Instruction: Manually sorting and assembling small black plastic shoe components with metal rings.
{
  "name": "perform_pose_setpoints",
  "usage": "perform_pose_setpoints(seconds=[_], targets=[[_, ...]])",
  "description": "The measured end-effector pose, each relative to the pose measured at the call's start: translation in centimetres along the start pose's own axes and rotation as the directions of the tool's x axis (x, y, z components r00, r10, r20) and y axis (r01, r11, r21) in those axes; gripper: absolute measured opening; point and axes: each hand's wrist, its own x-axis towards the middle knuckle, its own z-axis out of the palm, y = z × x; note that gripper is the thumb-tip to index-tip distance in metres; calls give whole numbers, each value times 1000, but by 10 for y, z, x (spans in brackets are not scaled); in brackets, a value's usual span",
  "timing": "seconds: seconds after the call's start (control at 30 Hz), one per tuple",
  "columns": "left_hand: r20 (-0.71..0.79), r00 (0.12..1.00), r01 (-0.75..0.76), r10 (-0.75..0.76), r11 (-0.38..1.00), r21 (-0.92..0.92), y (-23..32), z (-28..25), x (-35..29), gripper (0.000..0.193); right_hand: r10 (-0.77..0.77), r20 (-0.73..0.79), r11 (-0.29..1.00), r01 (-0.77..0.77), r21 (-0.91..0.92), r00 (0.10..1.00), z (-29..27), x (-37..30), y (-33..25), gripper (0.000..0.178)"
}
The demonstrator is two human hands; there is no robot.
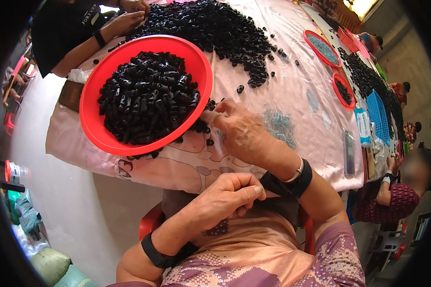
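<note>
My right hand (pixel 244 130) reaches over the table beside a big red basin (pixel 205 71), fingers bent and pinched together close to a few small black plastic pieces (pixel 200 126). What lies between its fingertips is too small to make out. My left hand (pixel 227 197) is held in front of my body at the table's edge, its fingers curled in; anything inside is hidden. The basin is heaped with short black tube-like plastic pieces (pixel 146 98). Right of my right hand lies a small pile of thin silvery springs (pixel 279 126).
A large heap of loose black parts (pixel 201 26) spreads across the pink tablecloth (pixel 316 153). Opposite, a person in black works with both hands (pixel 131 19). To the right are red trays (pixel 322 48), a blue basket (pixel 378 117), a phone (pixel 349 152) and a seated person (pixel 392 198).
</note>
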Motion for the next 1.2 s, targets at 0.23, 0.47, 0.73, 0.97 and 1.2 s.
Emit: perform_pose_setpoints(seconds=[0.23, 0.47, 0.73, 0.97, 1.2], targets=[[2, 999, -35, 35, 999, 0, 2, 1, 0, 24, -13, 23, 991, 16, -132, 1000, -8, -32, 5, 42], [12, 1000, -7, 7, 1000, 19, -3, 1, 3, 23, 21, -39, 1000, -21, 15, 999, -20, -40, 15, 37], [14, 1000, 9, -10, 999, 37, 0, 1, 1, 27, 95, -70, 995, -96, -5, 993, -21, -33, 17, 46], [0, 1000, -8, 8, 1000, 22, 0, 1, 2, 24, 34, 12, 997, -34, -66, 999, -2, -3, 9, 40], [-8, 1000, -7, 8, 999, 32, 3, 2, 0, 24, 77, -67, 996, -74, 50, 995, 1, 9, 23, 34]])
